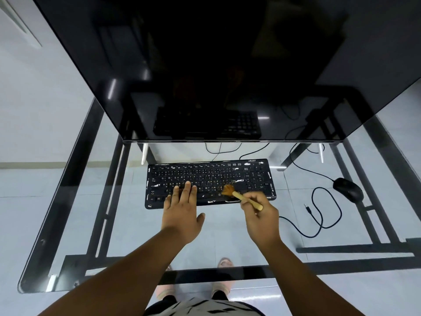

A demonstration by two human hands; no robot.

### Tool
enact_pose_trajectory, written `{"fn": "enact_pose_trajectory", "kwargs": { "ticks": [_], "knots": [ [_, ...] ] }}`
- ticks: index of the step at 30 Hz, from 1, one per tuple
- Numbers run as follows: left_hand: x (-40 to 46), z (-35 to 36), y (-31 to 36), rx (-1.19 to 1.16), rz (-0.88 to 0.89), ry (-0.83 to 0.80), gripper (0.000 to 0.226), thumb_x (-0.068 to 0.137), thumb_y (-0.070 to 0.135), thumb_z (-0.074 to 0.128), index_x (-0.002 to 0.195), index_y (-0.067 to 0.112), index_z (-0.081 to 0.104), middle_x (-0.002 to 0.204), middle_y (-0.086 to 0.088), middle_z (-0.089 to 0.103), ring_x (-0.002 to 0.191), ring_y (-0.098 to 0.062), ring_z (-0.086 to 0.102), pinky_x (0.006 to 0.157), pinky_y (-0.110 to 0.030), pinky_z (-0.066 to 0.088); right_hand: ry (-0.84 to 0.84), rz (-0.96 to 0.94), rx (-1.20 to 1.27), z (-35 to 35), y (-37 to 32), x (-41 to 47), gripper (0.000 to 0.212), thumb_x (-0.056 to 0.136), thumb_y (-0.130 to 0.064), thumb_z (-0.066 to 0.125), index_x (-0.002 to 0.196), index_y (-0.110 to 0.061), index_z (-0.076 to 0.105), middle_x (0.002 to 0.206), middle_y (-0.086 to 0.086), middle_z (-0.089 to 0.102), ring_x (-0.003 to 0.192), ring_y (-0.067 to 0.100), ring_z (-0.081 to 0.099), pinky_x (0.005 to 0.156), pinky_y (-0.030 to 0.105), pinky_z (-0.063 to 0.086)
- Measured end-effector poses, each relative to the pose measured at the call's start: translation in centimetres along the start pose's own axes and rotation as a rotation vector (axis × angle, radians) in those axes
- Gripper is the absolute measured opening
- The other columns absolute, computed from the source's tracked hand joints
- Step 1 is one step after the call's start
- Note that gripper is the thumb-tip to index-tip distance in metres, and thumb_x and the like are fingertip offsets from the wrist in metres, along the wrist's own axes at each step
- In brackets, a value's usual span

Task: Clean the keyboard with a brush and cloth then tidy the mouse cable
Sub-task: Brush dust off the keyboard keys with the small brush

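Observation:
A black keyboard (227, 172) with white specks on it lies on the glass desk below the monitor. My left hand (182, 210) rests flat on its lower left keys, fingers spread. My right hand (259, 215) grips a small wooden brush (239, 196) whose tan bristles touch the keys at the keyboard's lower middle right. A black mouse (348, 189) sits to the right, and its cable (323, 215) loops loosely across the glass toward my right hand. No cloth is in view.
A large dark monitor (205, 65) overhangs the far half of the glass desk (68, 224). Thin cables trail behind the keyboard. A small audio plug (308, 208) lies near the mouse cable loop. My feet show through the glass.

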State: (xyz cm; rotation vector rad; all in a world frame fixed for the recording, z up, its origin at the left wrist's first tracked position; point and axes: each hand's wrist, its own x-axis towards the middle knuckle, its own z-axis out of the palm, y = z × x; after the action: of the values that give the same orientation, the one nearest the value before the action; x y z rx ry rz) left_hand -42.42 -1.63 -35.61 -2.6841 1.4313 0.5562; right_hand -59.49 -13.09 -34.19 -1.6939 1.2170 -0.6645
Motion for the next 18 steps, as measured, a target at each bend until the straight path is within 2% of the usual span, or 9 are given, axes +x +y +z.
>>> {"fn": "enact_pose_trajectory", "kwargs": {
  "ticks": [2, 5, 9, 13, 16, 18],
  "knots": [
    [0.1, 0.1, 0.7, 0.004, 0.0, 0.002, 0.079, 0.096, 0.055, 0.033, 0.154, 0.018, -0.006, 0.163, -0.001, -0.011, 0.149, -0.032, -0.004, 0.119, -0.046, 0.008, 0.023, 0.009, -0.032, -0.4, 0.3, 0.0, 0.014, 0.091, -0.014, 0.062, 0.085, -0.026, 0.062, 0.056, -0.002, 0.059, 0.045, 0.009, 0.043, 0.046, 0.029, 0.037],
    [0.3, 0.4, 1.2, -0.001, 0.029, 0.012, 0.079, 0.096, 0.054, 0.032, 0.154, 0.017, -0.008, 0.162, 0.0, -0.015, 0.149, -0.023, -0.009, 0.12, -0.044, 0.006, 0.132, 0.053, -0.007, -1.4, 0.6, 0.4, 0.014, 0.092, -0.014, 0.06, 0.088, -0.028, 0.061, 0.058, -0.003, 0.06, 0.047, 0.008, 0.046, 0.048, 0.029, 0.04],
    [0.7, 0.8, 2.4, -0.022, 0.098, -0.004, 0.079, 0.097, 0.052, 0.032, 0.154, 0.017, -0.01, 0.16, 0.002, -0.02, 0.148, -0.017, -0.014, 0.121, -0.042, 0.002, 0.06, 0.055, -0.008, -2.9, 1.3, 0.7, 0.015, 0.092, -0.015, 0.06, 0.086, -0.03, 0.062, 0.061, 0.003, 0.06, 0.047, 0.008, 0.044, 0.047, 0.03, 0.039],
    [1.3, 1.0, 3.5, -0.033, 0.107, -0.004, 0.08, 0.097, 0.052, 0.033, 0.153, 0.018, -0.012, 0.16, 0.003, -0.021, 0.148, -0.016, -0.015, 0.121, -0.04, 0.001, 0.167, 0.065, -0.02, -4.4, 1.8, 1.5, 0.011, 0.094, -0.019, 0.058, 0.09, -0.029, 0.06, 0.059, 0.0, 0.058, 0.047, 0.007, 0.045, 0.048, 0.029, 0.04],
    [1.5, 1.2, 3.9, -0.038, 0.088, -0.007, 0.079, 0.097, 0.052, 0.033, 0.153, 0.018, -0.012, 0.16, 0.003, -0.021, 0.148, -0.016, -0.015, 0.121, -0.039, 0.001, 0.059, 0.043, -0.001, -5.0, 1.9, 2.0, 0.016, 0.093, -0.016, 0.059, 0.087, -0.031, 0.061, 0.06, 0.006, 0.059, 0.046, 0.009, 0.041, 0.045, 0.025, 0.036],
    [1.5, 1.3, 4.0, -0.037, 0.077, 0.0, 0.079, 0.097, 0.052, 0.032, 0.153, 0.017, -0.011, 0.16, 0.002, -0.021, 0.148, -0.017, -0.015, 0.121, -0.039, 0.001, 0.077, 0.035, -0.042, -5.1, 2.2, 2.3, 0.014, 0.093, -0.017, 0.058, 0.088, -0.03, 0.061, 0.057, 0.002, 0.056, 0.046, 0.01, 0.042, 0.045, 0.025, 0.037]
  ]
}}
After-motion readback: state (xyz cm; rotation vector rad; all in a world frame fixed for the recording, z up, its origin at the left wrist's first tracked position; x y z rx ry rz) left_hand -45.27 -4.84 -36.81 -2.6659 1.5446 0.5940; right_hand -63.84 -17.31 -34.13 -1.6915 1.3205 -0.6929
